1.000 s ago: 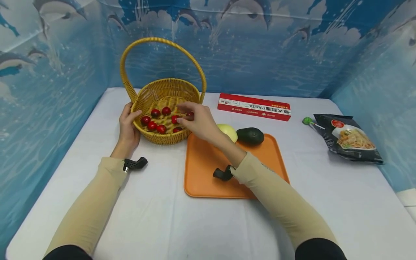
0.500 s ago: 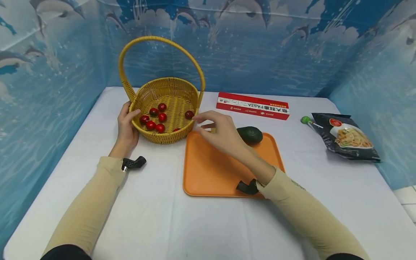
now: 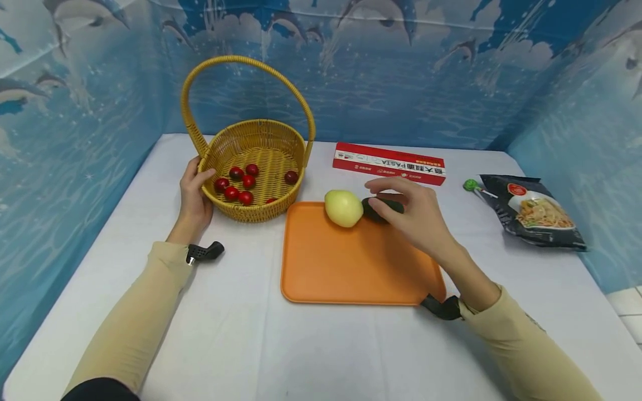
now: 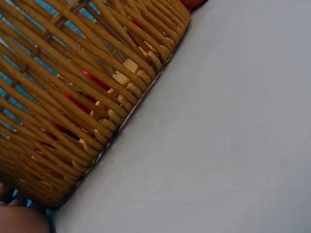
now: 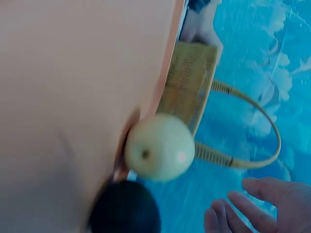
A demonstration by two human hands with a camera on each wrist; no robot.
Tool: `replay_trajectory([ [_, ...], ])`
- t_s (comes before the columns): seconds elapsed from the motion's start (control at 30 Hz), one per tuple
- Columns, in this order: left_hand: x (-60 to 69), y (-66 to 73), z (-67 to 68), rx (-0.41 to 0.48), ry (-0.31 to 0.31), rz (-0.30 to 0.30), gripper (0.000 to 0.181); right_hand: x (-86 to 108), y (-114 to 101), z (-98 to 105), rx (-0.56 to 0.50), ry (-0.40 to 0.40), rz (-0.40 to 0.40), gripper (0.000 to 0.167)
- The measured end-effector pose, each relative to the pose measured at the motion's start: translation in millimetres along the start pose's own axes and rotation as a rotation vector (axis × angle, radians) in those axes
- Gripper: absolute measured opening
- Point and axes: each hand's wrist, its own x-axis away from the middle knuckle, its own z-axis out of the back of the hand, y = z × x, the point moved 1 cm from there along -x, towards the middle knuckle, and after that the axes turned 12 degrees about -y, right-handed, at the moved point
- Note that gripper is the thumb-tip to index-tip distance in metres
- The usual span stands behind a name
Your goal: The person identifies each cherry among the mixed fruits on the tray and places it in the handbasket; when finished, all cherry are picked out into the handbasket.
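My left hand (image 3: 194, 195) grips the left rim of a yellow wicker basket (image 3: 271, 149), thumb over the edge. Several red cherries (image 3: 246, 198) lie on the basket's bottom. The left wrist view shows the woven wall (image 4: 82, 58) standing on the white cloth. My right hand (image 3: 418, 214) hovers over a dark green avocado (image 3: 372, 213), partly hiding it, with nothing held. In the right wrist view its fingers (image 5: 252, 208) are spread and apart from the avocado (image 5: 125, 208). A pale yellow-green fruit (image 3: 343, 208) sits beside the avocado on the orange tray (image 3: 321, 273).
Behind the tray lies a red pasta box (image 3: 388, 162). To the right are a black noodle packet (image 3: 534, 214) and a green-headed lollipop (image 3: 471, 185). Blue dolphin-print cloth (image 3: 361, 94) encloses the white-covered table (image 3: 236, 334) at the back and sides.
My right hand has left the basket and travelled right, over the tray to the avocado. It uncovered the pale fruit on the way. The left hand still holds the basket.
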Motion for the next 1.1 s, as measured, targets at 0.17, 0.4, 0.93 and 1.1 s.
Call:
replay_trajectory([
  [0.17,-1.5,-1.0,-2.1,0.002,0.003,0.011,0.048,15.2,17,22,0.076,0.070,-0.050,0.033],
  [0.4,1.6,-3.3,-13.4,-0.137,0.046,0.029,0.059,42.8,45,41,0.150,0.130,-0.190,0.033],
  [0.93,15.1,1.4,-10.4,-0.301,0.190,-0.005,0.057,61.8,90,46,0.334,0.035,-0.312,0.049],
  [1.1,14.9,3.5,-6.7,-0.356,0.233,-0.010,0.051,58.8,91,43,0.379,0.001,-0.333,0.067],
])
